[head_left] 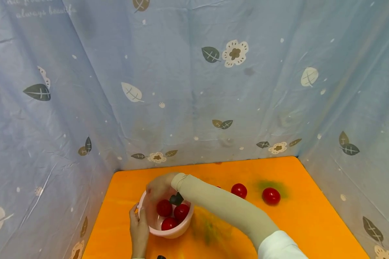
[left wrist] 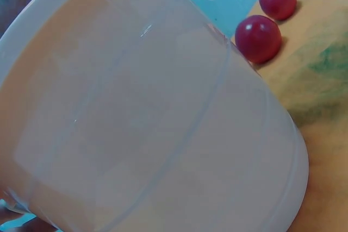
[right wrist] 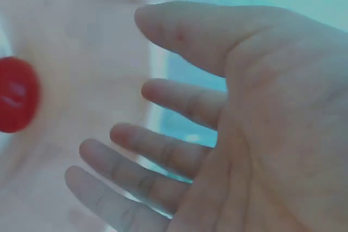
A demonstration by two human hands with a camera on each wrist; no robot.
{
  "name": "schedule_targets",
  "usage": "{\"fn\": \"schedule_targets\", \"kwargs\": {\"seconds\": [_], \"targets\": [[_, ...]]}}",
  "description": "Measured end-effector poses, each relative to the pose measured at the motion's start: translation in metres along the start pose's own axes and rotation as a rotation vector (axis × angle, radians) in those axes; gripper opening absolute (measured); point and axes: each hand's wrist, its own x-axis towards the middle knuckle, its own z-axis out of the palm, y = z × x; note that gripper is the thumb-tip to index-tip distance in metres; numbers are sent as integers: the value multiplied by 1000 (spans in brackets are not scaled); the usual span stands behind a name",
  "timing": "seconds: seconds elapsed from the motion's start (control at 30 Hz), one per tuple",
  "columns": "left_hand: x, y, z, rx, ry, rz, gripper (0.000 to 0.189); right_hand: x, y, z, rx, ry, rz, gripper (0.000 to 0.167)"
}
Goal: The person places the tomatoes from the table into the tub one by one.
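A pale pink plastic bowl [head_left: 173, 233] stands toward the left of the orange table, and its ribbed outer wall [left wrist: 163, 107] fills most of the left wrist view. My left hand [head_left: 138, 230] holds the bowl's left side, its thumb nearer me than the fingers. Three red tomatoes [head_left: 169, 223] show inside. Over the bowl's far left rim is my right hand [head_left: 159, 187]; the right wrist view has its fingers spread and nothing in them. One tomato [right wrist: 16, 95] lies apart from that hand, at the left of the view.
Two tomatoes lie on the table right of my forearm, a nearer-middle tomato [head_left: 239, 191] and a farther-right tomato [head_left: 271, 196]. Another is mostly hidden behind the sleeve [head_left: 227, 208]. A blue patterned curtain [head_left: 194, 90] encloses the orange tabletop [head_left: 311, 223] at the back and sides.
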Motion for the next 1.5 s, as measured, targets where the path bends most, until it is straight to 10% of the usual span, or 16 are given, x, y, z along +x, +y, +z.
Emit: {"fn": "schedule_targets", "kwargs": {"seconds": [0.13,0.33,0.67,1.17,1.5], "targets": [[1,-1,1,-15,-1,2,55,-7,4,-8,52,87,-128,41],[-1,-3,2,5,0,-13,57,-41,26,-12,498,336,-358,31],[-2,1,-1,10,-14,-12,58,-87,116,15,318,836,-40,54],[-1,-2,0,-8,14,22,54,-68,206,107,-68,845,259,33],[0,0,0,14,21,9,53,-56,221,132,-63,704,396,53]]}}
